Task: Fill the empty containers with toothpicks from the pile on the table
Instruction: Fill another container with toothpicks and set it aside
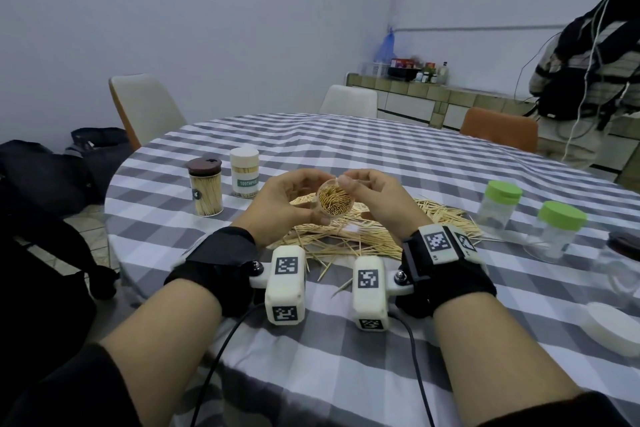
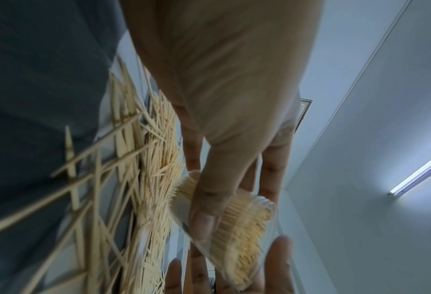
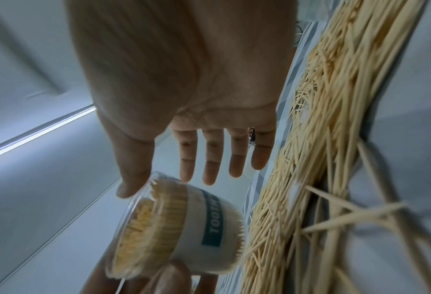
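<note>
The left hand (image 1: 277, 204) has its grip curled round a clear toothpick container (image 1: 334, 200), thumb on the near wall and fingers behind, holding it tilted above the pile with its open mouth turned toward the camera. The container is packed with toothpicks and carries a teal label reading TOOTH in the right wrist view. The right hand (image 1: 377, 198) has its thumb tip against the container's rim; its other fingers stretch out straight and apart from the container, so this grip is open.

Under both hands the toothpick pile (image 1: 349, 236) spreads loose over the counter (image 1: 381, 156), which wears a grey and white checked cloth. To the left stand two filled holders: a brown-lidded jar (image 1: 205, 186) and, just beside it, a white-capped jar (image 1: 245, 173) labelled TOOTHPICK. Well to the right stand two empty clear jars with green lids (image 1: 498, 204) (image 1: 556, 229), near each other. A white lid (image 1: 611, 328) lies near the right edge.
</note>
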